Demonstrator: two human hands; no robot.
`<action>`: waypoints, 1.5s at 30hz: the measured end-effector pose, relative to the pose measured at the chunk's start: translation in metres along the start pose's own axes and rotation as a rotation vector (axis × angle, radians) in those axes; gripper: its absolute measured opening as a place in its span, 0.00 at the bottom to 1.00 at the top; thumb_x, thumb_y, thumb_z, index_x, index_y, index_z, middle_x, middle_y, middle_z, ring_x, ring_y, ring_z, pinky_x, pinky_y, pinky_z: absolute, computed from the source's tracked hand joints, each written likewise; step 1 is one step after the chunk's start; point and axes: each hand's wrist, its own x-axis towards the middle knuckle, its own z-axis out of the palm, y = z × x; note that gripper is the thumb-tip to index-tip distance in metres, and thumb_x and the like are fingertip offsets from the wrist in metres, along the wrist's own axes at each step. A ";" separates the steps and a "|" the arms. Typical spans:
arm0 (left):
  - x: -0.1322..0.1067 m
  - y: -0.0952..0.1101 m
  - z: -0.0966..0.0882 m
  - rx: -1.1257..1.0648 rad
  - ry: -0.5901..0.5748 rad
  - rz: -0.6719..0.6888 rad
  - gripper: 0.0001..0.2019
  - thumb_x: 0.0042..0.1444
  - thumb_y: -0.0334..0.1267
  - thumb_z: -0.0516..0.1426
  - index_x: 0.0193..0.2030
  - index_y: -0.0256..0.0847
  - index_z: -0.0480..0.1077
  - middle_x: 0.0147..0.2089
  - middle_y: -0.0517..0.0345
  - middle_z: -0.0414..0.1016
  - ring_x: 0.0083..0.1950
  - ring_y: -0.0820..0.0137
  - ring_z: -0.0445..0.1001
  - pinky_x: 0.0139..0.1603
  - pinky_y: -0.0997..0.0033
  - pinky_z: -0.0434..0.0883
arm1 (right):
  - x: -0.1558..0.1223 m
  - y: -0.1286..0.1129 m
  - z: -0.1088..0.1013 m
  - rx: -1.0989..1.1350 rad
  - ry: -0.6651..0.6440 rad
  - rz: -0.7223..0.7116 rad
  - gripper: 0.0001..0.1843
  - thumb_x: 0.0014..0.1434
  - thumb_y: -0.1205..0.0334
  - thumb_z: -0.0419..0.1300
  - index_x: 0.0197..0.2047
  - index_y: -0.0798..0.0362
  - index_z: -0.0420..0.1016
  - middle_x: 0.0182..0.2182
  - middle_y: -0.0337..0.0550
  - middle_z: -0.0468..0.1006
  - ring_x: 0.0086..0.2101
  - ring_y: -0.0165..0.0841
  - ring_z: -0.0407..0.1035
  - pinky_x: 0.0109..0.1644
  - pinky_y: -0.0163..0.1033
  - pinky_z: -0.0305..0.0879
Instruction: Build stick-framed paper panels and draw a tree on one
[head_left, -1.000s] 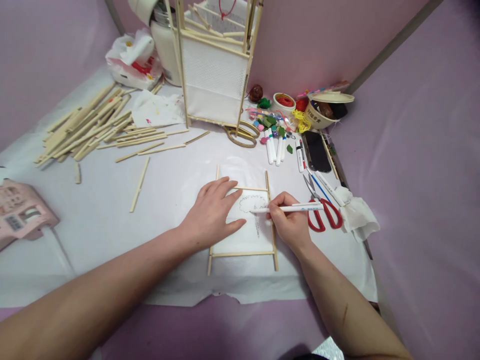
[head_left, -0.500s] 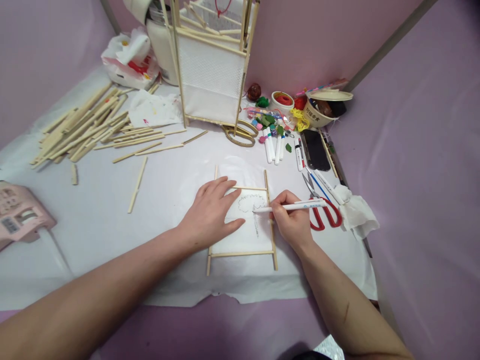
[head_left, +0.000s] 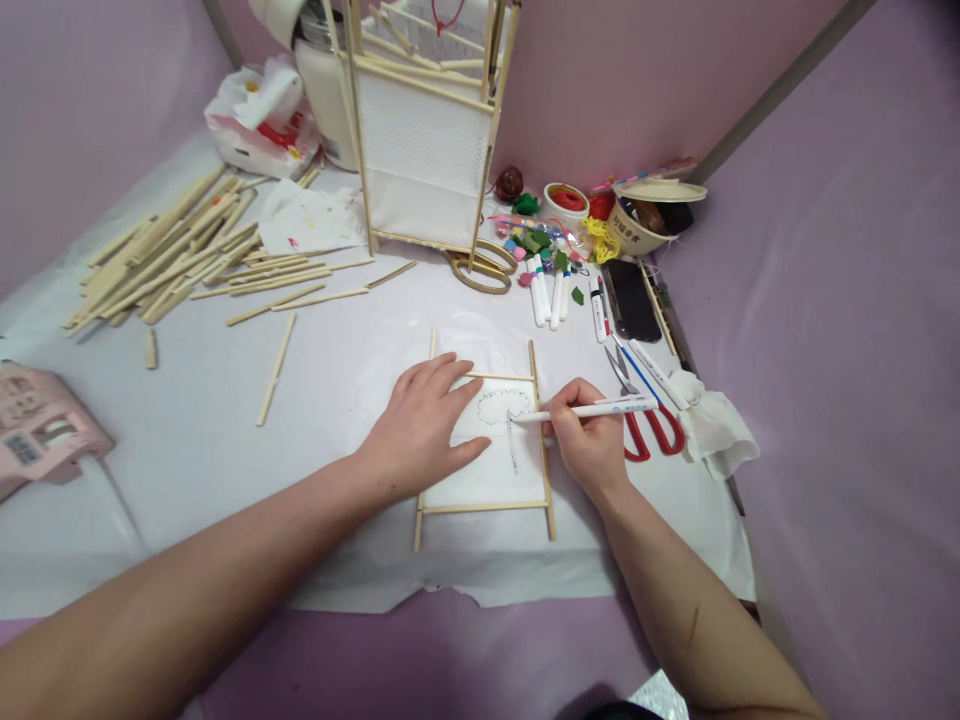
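Observation:
A small white panel [head_left: 495, 470] in a frame of wooden sticks [head_left: 550, 490] lies flat on the white sheet in front of me. A tree outline in thin ink [head_left: 504, 412] is drawn on it. My left hand [head_left: 427, 425] lies flat on the panel's left half, fingers stretched out and apart. My right hand [head_left: 589, 445] pinches a white pen [head_left: 600, 408], whose tip touches the panel at the base of the tree crown. The hand rests over the frame's right stick.
Red-handled scissors [head_left: 652, 430] and a crumpled tissue [head_left: 712, 425] lie just right of my right hand. Markers [head_left: 544, 290], a black phone [head_left: 632, 297] and craft bits sit beyond. A standing wooden lantern frame [head_left: 420, 150] is at the back, loose sticks [head_left: 172, 260] at left, a pink box [head_left: 37, 425] at far left.
The pen tip has shifted slightly right and up along the tree drawing, and my right hand with it. My left hand has stayed on the panel.

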 end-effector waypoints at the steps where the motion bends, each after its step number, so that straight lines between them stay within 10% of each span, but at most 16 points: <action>1: 0.000 0.000 0.000 0.002 0.000 0.000 0.27 0.58 0.48 0.61 0.63 0.40 0.68 0.70 0.43 0.63 0.74 0.48 0.54 0.71 0.43 0.57 | 0.000 0.000 0.000 -0.001 0.004 -0.001 0.08 0.53 0.67 0.57 0.24 0.49 0.66 0.18 0.32 0.68 0.23 0.30 0.63 0.28 0.36 0.59; 19: 0.001 0.000 -0.001 0.039 -0.015 -0.001 0.28 0.59 0.48 0.61 0.63 0.37 0.67 0.70 0.41 0.62 0.74 0.49 0.54 0.71 0.44 0.57 | 0.000 -0.004 -0.001 0.095 0.205 -0.086 0.09 0.57 0.66 0.56 0.25 0.49 0.67 0.19 0.34 0.71 0.24 0.31 0.65 0.32 0.38 0.62; 31: 0.000 -0.001 0.001 0.054 0.024 0.019 0.29 0.58 0.48 0.61 0.63 0.35 0.68 0.69 0.40 0.63 0.73 0.48 0.56 0.70 0.44 0.59 | 0.004 0.001 0.002 0.123 -0.023 0.046 0.04 0.58 0.60 0.62 0.36 0.49 0.78 0.30 0.37 0.79 0.33 0.34 0.72 0.39 0.38 0.66; 45: 0.000 0.000 0.003 0.030 0.023 0.016 0.30 0.57 0.48 0.62 0.63 0.35 0.68 0.69 0.39 0.64 0.73 0.48 0.56 0.70 0.43 0.58 | 0.004 -0.010 0.008 -0.083 -0.198 -0.127 0.06 0.58 0.61 0.61 0.34 0.49 0.80 0.30 0.40 0.81 0.36 0.37 0.75 0.45 0.44 0.66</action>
